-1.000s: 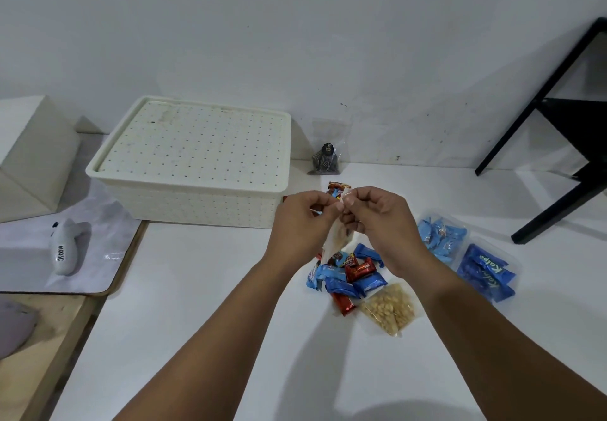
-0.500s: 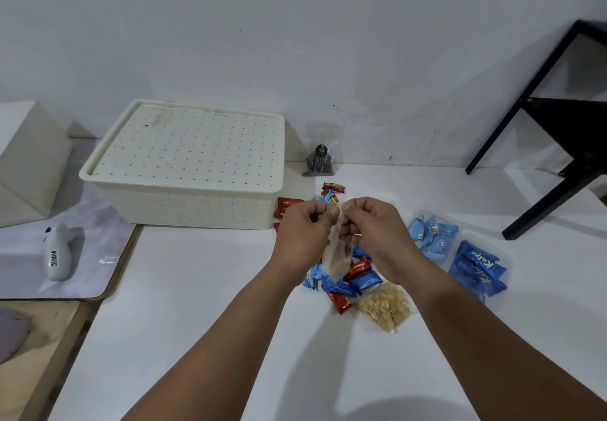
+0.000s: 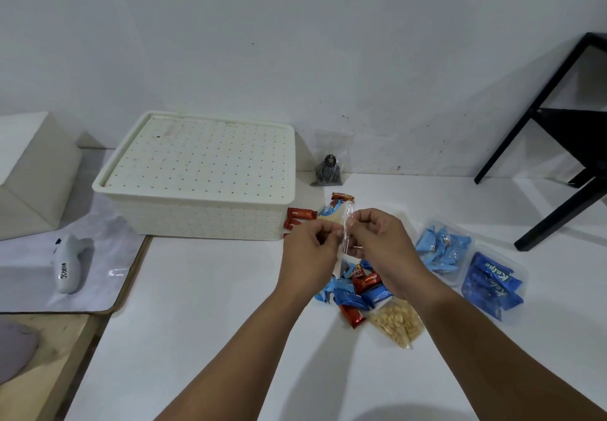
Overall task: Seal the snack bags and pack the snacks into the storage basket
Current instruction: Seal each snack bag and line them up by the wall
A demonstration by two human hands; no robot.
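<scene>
Both hands sit slightly lower and closer to the white desk [image 3: 203, 305] than before. Left hand [image 3: 310, 250] and right hand [image 3: 381, 240] each pinch the small clear plastic snack bag [image 3: 345, 230], held above the wrapped-snack pile. Long axis near vertical, mouth apparently upward. Risk: uneven pinching leaves the seal partly open; the lidded white perforated storage basket [image 3: 203, 171] remains unopened.

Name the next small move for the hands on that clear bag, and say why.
Probably run the pinch along the strip to close it: left hand and right hand both pinch the clear bag at its top edge, above the loose snacks.
</scene>
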